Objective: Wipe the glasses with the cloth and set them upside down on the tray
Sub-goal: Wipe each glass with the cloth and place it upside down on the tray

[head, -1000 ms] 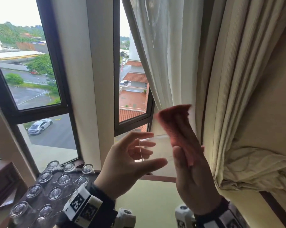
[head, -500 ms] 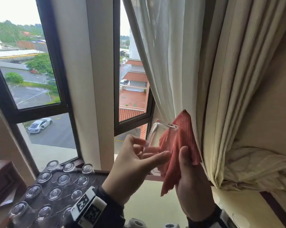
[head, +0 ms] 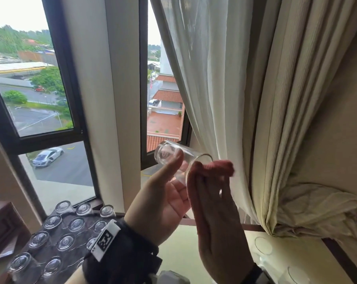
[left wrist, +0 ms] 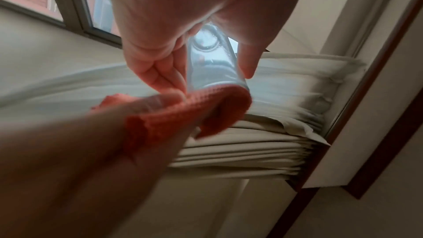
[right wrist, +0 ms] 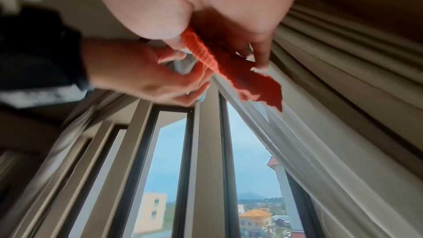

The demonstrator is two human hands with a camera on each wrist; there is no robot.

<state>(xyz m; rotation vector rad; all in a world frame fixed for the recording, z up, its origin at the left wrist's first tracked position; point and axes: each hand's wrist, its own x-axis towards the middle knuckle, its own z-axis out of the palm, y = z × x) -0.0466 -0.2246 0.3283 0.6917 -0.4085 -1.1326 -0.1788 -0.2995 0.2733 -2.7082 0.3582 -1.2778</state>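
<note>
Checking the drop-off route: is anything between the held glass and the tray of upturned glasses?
Nothing visible. The left hand holds the glass above and right of the tray; only open air lies between.

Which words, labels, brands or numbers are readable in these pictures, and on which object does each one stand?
No readable text in any view.
Wristband tag on the left wrist: a black-and-white square code pattern, no letters or numbers.
Glass, cloth, upturned glasses on the tray: no print visible.
Parked car outside: too small to read.
</note>
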